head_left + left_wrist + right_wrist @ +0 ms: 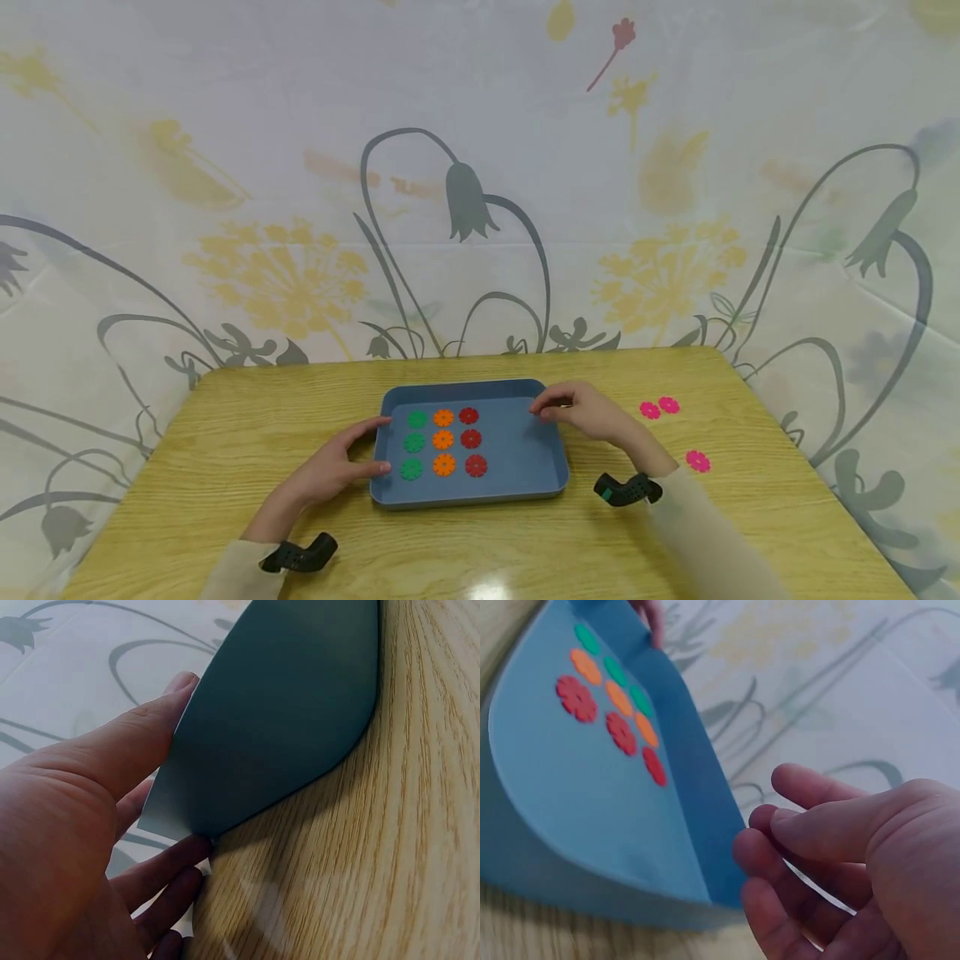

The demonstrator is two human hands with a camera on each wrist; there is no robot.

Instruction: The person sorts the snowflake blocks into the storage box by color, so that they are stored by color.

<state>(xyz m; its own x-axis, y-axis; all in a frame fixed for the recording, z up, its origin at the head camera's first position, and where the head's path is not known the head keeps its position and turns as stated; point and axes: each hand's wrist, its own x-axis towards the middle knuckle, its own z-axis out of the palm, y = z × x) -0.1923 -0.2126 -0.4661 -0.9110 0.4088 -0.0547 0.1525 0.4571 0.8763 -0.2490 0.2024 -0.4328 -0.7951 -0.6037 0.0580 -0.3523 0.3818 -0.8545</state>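
Note:
A blue-grey tray (517, 492) lies on the wooden table with flower-shaped discs inside, sorted by colour into columns: green discs (414, 442), orange discs (443, 439) and red discs (471, 438), three of each. At the tray's left side, my left hand (330, 471) grips the wall; in the left wrist view the thumb (142, 735) lies along the rim. My right hand (581, 410) hovers over the tray's right end, fingers loosely bent. In the right wrist view its thumb (817, 825) lies close to the index fingertip, and no disc shows between them.
Three pink flower discs lie on the table right of the tray: a touching pair (659, 407) farther back and a single pink disc (697, 461) nearer me. A flower-printed cloth (480, 275) hangs behind the table (255, 417).

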